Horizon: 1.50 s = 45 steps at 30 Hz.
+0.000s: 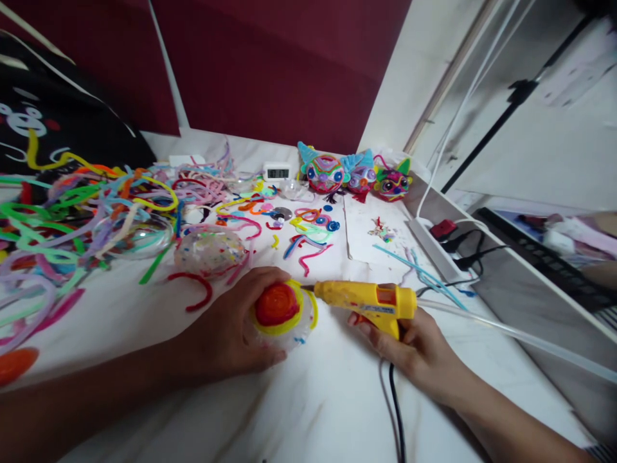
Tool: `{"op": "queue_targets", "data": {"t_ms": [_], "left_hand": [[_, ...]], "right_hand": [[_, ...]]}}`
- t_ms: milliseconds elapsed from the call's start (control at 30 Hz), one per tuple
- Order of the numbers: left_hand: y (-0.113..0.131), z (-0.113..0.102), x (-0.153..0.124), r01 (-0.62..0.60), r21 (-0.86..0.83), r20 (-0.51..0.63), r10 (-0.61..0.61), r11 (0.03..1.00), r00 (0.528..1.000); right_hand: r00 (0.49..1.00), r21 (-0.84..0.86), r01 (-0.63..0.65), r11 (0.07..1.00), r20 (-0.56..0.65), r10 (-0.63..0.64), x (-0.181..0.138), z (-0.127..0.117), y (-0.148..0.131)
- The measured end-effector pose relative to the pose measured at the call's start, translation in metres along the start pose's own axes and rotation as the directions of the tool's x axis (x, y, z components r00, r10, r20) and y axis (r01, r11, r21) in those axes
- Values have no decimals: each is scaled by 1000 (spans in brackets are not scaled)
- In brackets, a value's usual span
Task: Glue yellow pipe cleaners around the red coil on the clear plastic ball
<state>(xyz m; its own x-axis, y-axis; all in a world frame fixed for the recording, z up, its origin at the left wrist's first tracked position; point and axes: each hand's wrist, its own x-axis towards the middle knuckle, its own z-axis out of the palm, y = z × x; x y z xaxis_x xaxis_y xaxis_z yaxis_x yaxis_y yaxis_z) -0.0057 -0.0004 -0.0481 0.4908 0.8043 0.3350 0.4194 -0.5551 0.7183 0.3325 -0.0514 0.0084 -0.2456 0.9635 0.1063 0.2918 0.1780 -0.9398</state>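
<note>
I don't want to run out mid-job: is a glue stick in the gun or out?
In: a long clear stick extends from the back of the gun.

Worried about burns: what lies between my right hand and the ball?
In the head view, the glue gun, held in your right hand, its nozzle pointing toward the ball.

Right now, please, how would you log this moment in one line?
left hand: holds clear rounded piece; right hand: holds yellow glue gun; nozzle: at yellow trim, contact unclear; behind: three decorated heads
</note>
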Motion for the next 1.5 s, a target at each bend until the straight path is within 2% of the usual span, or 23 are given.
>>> {"op": "queue_targets", "data": {"t_ms": [167,300,500,1100,1300,1500], "left_hand": [[5,-2,-2,4,19,18,-5,1000,1000],[8,-3,-2,35,25,23,-36,999,999],[7,-3,-1,13,44,14,-13,999,1000],[9,-5,-1,9,92,7,-10,996,1000],[10,-5,-1,42,71,18,-44,997,999],[8,-3,-2,-4,67,19,3,998,1000]], "right_hand": [[1000,-27,9,1000,29,-8,2,1,2],[1000,-6,19,1000,1,-19,3,5,2],[1000,-21,18,1000,21,-18,3,7,0],[999,-103,7,995,39,-3,-11,3,5],[999,-118,0,993,54,6,-15,3,7],[997,-137,-27,990,68,37,-15,4,7]]}}
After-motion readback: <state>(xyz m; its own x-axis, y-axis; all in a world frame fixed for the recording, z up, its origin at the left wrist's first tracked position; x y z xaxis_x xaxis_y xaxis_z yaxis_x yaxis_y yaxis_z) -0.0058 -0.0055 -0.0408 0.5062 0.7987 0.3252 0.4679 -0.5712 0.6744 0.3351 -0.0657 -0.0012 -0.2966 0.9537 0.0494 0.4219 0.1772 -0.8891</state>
